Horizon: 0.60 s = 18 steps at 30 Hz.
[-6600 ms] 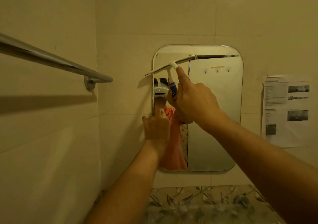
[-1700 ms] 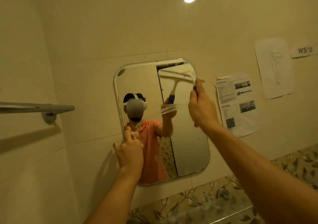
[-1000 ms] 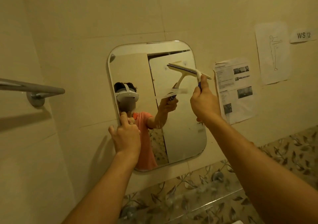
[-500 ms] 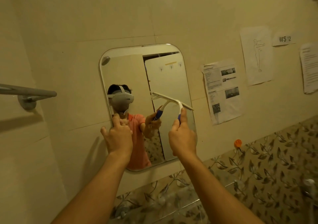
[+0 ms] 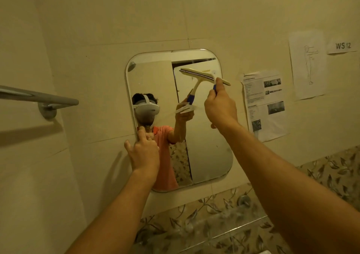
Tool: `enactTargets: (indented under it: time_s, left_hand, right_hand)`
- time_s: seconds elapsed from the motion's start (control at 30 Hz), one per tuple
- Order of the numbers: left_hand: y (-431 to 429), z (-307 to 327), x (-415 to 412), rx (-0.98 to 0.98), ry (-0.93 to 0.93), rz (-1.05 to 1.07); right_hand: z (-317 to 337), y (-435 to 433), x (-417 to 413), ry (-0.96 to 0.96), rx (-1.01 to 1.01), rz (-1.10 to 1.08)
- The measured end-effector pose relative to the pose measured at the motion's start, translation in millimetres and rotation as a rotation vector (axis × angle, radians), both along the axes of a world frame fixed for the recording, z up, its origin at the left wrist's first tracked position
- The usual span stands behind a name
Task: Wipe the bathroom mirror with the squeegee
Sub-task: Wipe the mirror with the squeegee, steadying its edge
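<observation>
The rounded rectangular mirror hangs on the cream tiled wall. My right hand grips the blue handle of the white squeegee. Its blade lies tilted against the glass in the mirror's upper right corner, the right end reaching past the mirror's edge. My left hand rests on the mirror's left edge about halfway down, with the index finger stretched up along the rim. The glass reflects a person in an orange shirt wearing a headset, and the squeegee's own handle.
A metal towel bar juts from the left wall. Printed sheets, a figure drawing and a "WS 12" label are stuck right of the mirror. Leaf-patterned tiles and a glass shelf run below it.
My right hand has lifted the squeegee from the mirror's middle right back up to the upper right corner. My left hand has stayed on the left edge.
</observation>
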<state>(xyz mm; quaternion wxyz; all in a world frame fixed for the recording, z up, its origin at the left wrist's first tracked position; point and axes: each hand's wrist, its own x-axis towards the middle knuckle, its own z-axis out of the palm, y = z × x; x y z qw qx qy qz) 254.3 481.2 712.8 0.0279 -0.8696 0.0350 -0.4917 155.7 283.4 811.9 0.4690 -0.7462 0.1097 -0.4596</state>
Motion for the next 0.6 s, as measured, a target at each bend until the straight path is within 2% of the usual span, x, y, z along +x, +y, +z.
enactTargets:
  time_s: [0.2, 0.47, 0.6]
  left_hand:
    - [0.6, -2.8, 6.1, 0.014, -0.024, -0.003]
    - [0.7, -1.4, 5.4, -0.012, -0.022, -0.043]
    - [-1.2, -0.6, 3.3, -0.021, -0.011, -0.049]
  right_hand:
    - [-33.8, 18.1, -0.7, 0.054, -0.058, -0.029]
    - [-133.8, 53.1, -0.6, 0.073, -0.109, -0.058]
    - [-146.3, 49.5, -6.0, 0.099, -0.114, -0.019]
